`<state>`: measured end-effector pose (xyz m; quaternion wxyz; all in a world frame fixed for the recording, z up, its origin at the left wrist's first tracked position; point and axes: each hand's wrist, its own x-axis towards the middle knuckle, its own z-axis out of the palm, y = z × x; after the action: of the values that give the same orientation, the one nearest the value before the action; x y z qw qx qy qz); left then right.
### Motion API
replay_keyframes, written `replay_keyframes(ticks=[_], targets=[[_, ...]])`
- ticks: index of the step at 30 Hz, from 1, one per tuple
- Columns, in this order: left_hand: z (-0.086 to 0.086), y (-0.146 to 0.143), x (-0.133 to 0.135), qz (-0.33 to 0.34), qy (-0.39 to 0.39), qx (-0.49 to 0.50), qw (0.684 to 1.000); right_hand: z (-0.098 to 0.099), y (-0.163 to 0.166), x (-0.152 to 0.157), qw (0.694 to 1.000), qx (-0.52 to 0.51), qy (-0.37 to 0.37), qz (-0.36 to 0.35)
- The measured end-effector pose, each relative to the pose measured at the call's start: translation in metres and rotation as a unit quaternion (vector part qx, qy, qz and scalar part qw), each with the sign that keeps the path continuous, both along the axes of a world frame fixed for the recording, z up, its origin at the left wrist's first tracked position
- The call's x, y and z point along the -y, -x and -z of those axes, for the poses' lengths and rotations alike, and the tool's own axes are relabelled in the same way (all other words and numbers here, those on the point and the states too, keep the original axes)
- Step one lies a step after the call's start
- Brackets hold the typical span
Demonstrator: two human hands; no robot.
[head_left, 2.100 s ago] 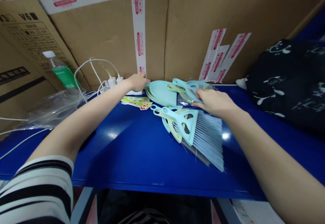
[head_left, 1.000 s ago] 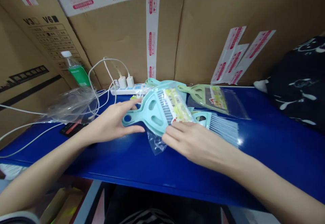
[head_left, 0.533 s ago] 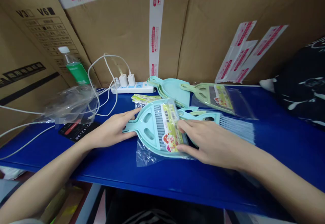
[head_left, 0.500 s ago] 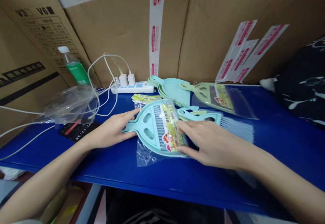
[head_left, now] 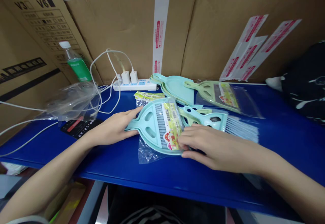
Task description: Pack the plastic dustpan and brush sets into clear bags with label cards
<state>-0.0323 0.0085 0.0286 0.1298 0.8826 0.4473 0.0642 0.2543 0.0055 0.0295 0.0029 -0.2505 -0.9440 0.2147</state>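
Observation:
A light-blue dustpan and brush set (head_left: 148,124) with grey bristles lies on the blue table, partly inside a clear plastic bag (head_left: 147,153). A yellow-green printed label (head_left: 170,125) covers part of the bristles. Around the handle end at the left, my left hand (head_left: 118,127) is closed, its thumb below and fingers above. My right hand (head_left: 203,144) is at the set's right edge, fingers curled in against the bag and label; its fingertips are partly hidden. Just behind that hand, loose light-blue and green hand brushes (head_left: 208,119) lie overlapped.
Behind are stacked dustpans (head_left: 177,86) and a bagged green set (head_left: 218,95). To the left are a power strip (head_left: 137,85) with white cables, a phone (head_left: 78,127), crumpled plastic (head_left: 72,102) and a bottle (head_left: 78,66). Cardboard (head_left: 122,20) walls the back; dark patterned fabric (head_left: 304,85) is at right.
My right hand's fingers have curled inward at the dustpan's right edge, from a wider grip. My left hand stays on the handle. The whole view has shifted slightly.

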Motion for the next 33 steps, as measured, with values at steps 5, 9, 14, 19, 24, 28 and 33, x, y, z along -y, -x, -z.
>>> replay_keyframes(ticks=[5, 9, 14, 19, 24, 28, 33], targets=[[-0.004, 0.001, 0.0, 0.001, 0.005, -0.011, 1.0, 0.001, 0.001, -0.001, 0.999, -0.007, -0.038, 0.003], [-0.004, 0.003, -0.001, -0.007, 0.002, -0.017, 1.0, 0.002, 0.0, -0.003, 0.993, -0.021, -0.107, 0.043], [-0.003, 0.005, -0.001, -0.02, 0.0, -0.017, 1.0, 0.007, 0.008, 0.001, 0.985, -0.047, -0.141, 0.087], [-0.004, 0.004, 0.0, -0.026, 0.004, -0.031, 0.999, 0.012, 0.007, -0.001, 0.986, -0.04, -0.137, 0.088], [-0.008, 0.005, 0.002, -0.015, 0.018, -0.053, 0.998, 0.005, -0.005, -0.003, 0.978, -0.008, -0.14, 0.152], [-0.009, 0.003, 0.007, -0.005, 0.018, -0.056, 0.998, 0.009, 0.002, 0.0, 0.971, -0.04, -0.167, 0.165], [-0.014, 0.002, 0.011, -0.004, 0.01, -0.074, 0.997, 0.013, 0.001, -0.004, 0.973, -0.049, -0.144, 0.174]])
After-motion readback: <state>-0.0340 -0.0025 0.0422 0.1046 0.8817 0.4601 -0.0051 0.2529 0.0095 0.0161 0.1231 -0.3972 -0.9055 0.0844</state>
